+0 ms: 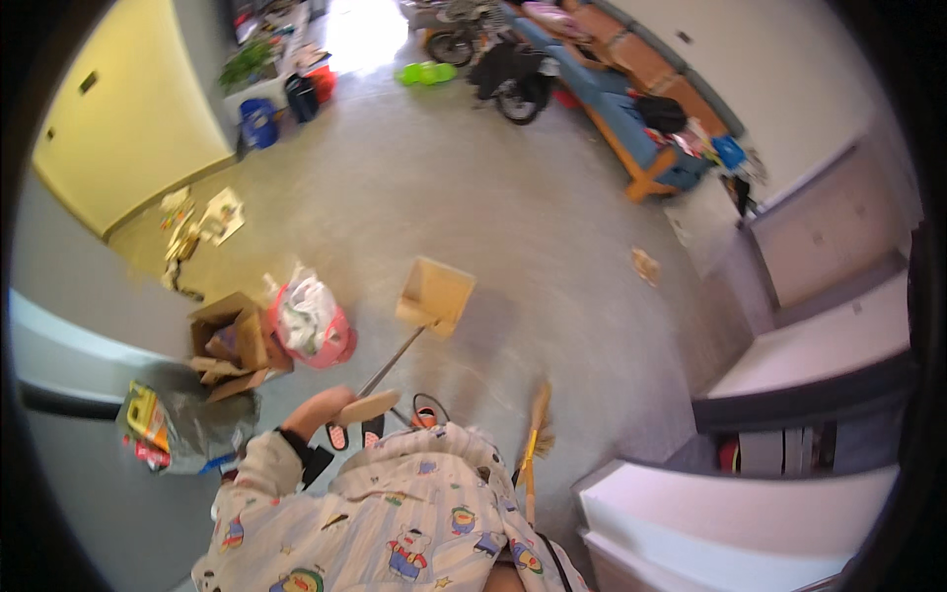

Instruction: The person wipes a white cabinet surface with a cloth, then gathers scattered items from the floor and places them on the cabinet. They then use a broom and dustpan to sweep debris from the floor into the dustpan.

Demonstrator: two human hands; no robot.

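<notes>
At the lower left, my left hand (333,407) is closed around the handle of a long-handled dustpan. A beige, rounded flat piece (368,406) sticks out at this hand; whether it is the handle's end I cannot tell. The dustpan's beige scoop (436,292) is ahead of me, its metal pole (392,362) slanting back to the hand. On my right a broom (538,425) with straw-coloured bristles points away from me, its lower handle hidden by my patterned shirt. My right hand is out of view.
Left of the dustpan stand a pink bin (336,344) with a white bag, an open cardboard box (237,337) and a full plastic bag (196,425). Scraps (222,214) lie by the left wall. A crumpled piece (646,266) lies right. A motorbike (518,81) and sofa (607,96) are farther off.
</notes>
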